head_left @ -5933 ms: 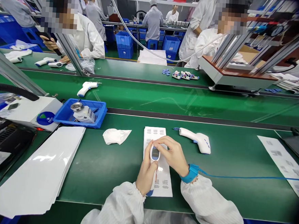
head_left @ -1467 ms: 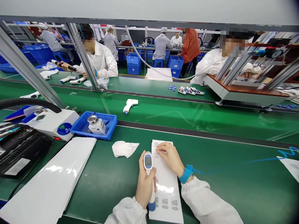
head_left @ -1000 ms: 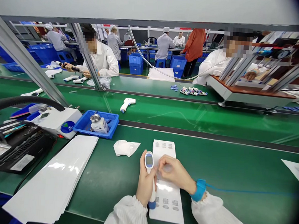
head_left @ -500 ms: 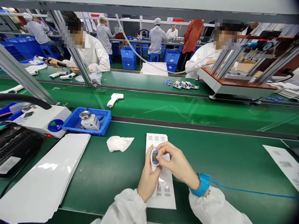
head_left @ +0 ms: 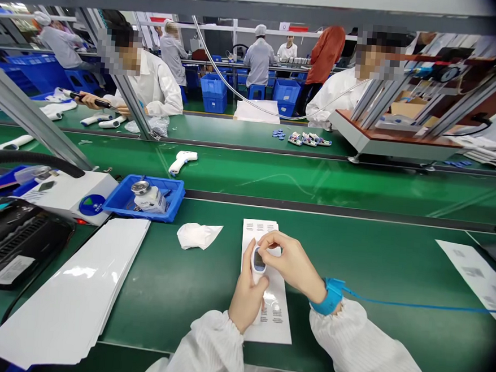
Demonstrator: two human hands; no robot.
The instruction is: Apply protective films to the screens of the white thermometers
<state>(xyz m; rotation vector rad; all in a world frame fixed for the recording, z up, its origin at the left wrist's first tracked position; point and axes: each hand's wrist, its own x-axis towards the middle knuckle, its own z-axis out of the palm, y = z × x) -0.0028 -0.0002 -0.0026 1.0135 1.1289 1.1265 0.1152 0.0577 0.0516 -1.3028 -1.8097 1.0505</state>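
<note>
A white infrared thermometer point(head_left: 257, 276) with a small dark screen is held upright in my left hand point(head_left: 245, 302), the fingers wrapped round its body. Against the upper edge of that screen, the thumb and fingertips of my right hand point(head_left: 291, 265) are pinched together. Whatever lies between those fingertips is too small to make out. Under both hands is a white sheet of printed labels point(head_left: 278, 327), partly covered by them. A blue wrist strap point(head_left: 329, 296) with a cord circles my right wrist.
To the left are a crumpled white tissue point(head_left: 197, 236), a stack of white sheets point(head_left: 71, 287) and a blue tray point(head_left: 170, 211) holding a metal-capped bottle. Beyond runs a green conveyor belt point(head_left: 316, 179) with another thermometer point(head_left: 183, 161). Two co-workers sit across it. More label sheets point(head_left: 475, 275) lie right.
The thermometer on the conveyor has shifted left. My right hand and wrist have moved slightly up and left at the screen, while my left hand keeps its hold. The view has tilted slightly.
</note>
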